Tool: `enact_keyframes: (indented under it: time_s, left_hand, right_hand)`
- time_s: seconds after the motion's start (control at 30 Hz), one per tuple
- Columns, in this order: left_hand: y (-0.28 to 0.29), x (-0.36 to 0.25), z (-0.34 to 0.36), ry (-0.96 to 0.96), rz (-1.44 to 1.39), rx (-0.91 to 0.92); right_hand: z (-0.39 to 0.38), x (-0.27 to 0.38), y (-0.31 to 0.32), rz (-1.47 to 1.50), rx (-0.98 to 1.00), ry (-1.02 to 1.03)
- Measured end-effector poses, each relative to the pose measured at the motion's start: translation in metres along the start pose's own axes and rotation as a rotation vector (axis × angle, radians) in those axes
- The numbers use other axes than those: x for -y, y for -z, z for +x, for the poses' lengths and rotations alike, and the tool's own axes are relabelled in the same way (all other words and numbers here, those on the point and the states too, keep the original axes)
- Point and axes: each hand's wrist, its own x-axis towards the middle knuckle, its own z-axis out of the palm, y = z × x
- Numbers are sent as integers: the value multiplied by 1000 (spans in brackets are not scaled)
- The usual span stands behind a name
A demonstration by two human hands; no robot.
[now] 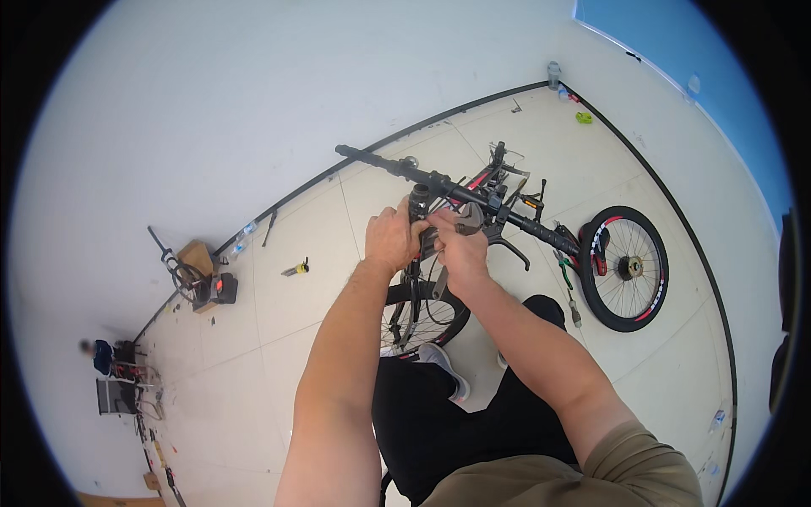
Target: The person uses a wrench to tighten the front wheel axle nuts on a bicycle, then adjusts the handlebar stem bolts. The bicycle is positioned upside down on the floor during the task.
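Note:
A partly dismantled bicycle stands in front of me, its front wheel [456, 323] down between my feet. My left hand [392, 240] is closed around the top of the bicycle's head tube [420, 196], just below its dark upper end. Close beside it, my right hand [461, 255] grips a grey adjustable wrench [470, 219], its wide jaw end above the fingers and its handle pointing down. The fingertips of both hands nearly meet at the tube, and what lies between them is hidden. The black handlebar [541, 231] runs slantwise just beyond my hands, with a brake lever hanging from it.
To the right a detached wheel [585, 279] leans beside a green-handled tool [565, 272]. Left on the floor lies a yellow-and-black tool [297, 268]. A cardboard box [196, 257] and dark case [223, 289] sit by the wall. A person [103, 357] is at far left.

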Motion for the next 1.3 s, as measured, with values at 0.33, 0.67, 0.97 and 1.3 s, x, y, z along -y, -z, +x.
enact_keyframes:
  time_s: [0.33,0.67,0.97,1.3]
  left_hand:
    - [3,-4,-1,-23,-57,12]
    - [-2,2,2,-11,-79,1]
    - [1,-3,3,-26,-114,11]
    - [3,-6,0,-41,-48,5]
  right_hand:
    - [1,-7,4,-24,61,50]
    - [4,-3,0,-227,-15,130]
    - [22,-17,7,-232,-21,313]
    - [16,-18,7,-273,13,339]
